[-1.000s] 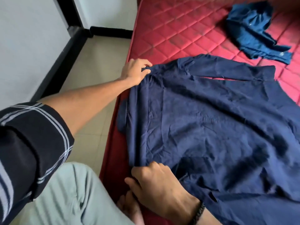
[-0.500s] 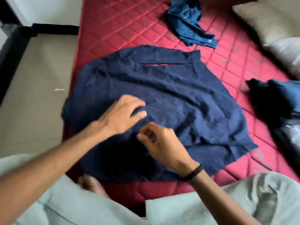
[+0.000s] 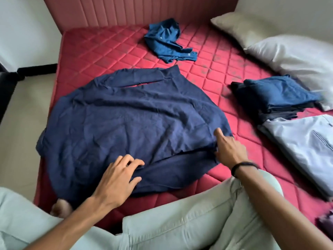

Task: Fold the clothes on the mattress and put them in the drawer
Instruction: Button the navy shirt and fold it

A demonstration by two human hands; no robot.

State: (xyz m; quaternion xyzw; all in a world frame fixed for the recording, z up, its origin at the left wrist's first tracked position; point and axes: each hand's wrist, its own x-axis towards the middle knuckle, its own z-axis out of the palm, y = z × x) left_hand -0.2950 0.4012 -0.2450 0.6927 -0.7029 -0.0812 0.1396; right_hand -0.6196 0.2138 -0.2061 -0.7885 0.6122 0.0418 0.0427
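A large navy shirt (image 3: 126,120) lies spread out and wrinkled on the red quilted mattress (image 3: 100,51). My left hand (image 3: 120,177) rests on its near part, fingers bent with their tips on the cloth. My right hand (image 3: 228,148) is at the shirt's right edge; the index finger lies straight on top while the other fingers curl round the hem. A crumpled blue garment (image 3: 167,42) lies farther back near the headboard. No drawer is in view.
A folded stack of dark blue clothes (image 3: 273,94) and folded light grey trousers (image 3: 306,143) lie on the right of the mattress. Two pillows (image 3: 297,56) lie at the back right. Bare floor (image 3: 23,123) runs along the mattress's left edge. My legs are folded at the near edge.
Both hands left the shirt's left side and moved over it. My right hand went out to the right hem; my left hand slid to the near part. The view swung right.
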